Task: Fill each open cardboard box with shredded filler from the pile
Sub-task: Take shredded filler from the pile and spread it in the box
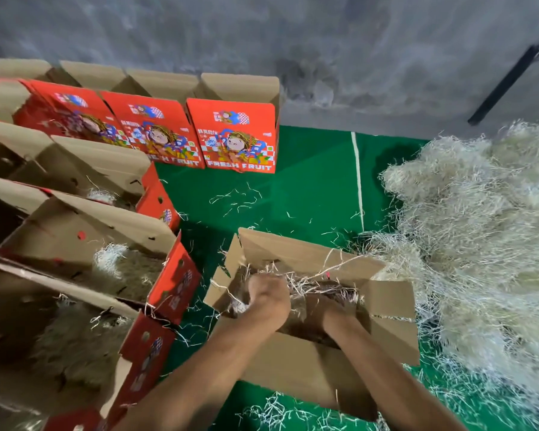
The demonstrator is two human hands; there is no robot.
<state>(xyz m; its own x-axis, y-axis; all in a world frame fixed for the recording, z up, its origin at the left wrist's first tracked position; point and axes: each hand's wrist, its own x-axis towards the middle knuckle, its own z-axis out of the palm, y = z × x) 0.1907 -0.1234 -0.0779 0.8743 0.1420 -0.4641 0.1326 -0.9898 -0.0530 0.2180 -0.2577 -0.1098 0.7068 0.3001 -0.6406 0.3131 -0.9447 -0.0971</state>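
Grey concrete wall (324,42) is filling the top of the view, a dark bar (507,79) leaning against it at upper right. Green mat (308,181) is covering the floor, a white line (358,178) running down it.

Pile of shredded filler (479,244) is sitting on the right, big, pale, spreading from the wall side down past the bottom edge, its edge touching the right flap of the open box.

Red printed boxes are lining up on the left: a back row (234,135) standing against the wall with "FRESH FRUIT" fronts facing the camera, flaps up. Nearer, a column of open boxes (84,244) is running along the left edge, each showing some filler inside.

Open cardboard box (308,353) is sitting centre-bottom on the mat, just beside the pile, apart from the left column, flaps spread outward, brown inside showing. Filler in it (311,284) is lying low in the far half.

Both forearms are reaching into this box from below. Left hand (266,293) is curling into a fist round strands of filler, at the left inner side. Right hand (330,306) is going down into the filler, mostly hidden and dark, so cannot tell how its fingers are lying. Hands are apart, near each other.

Loose strands (237,197) are scattering over the mat between the boxes.
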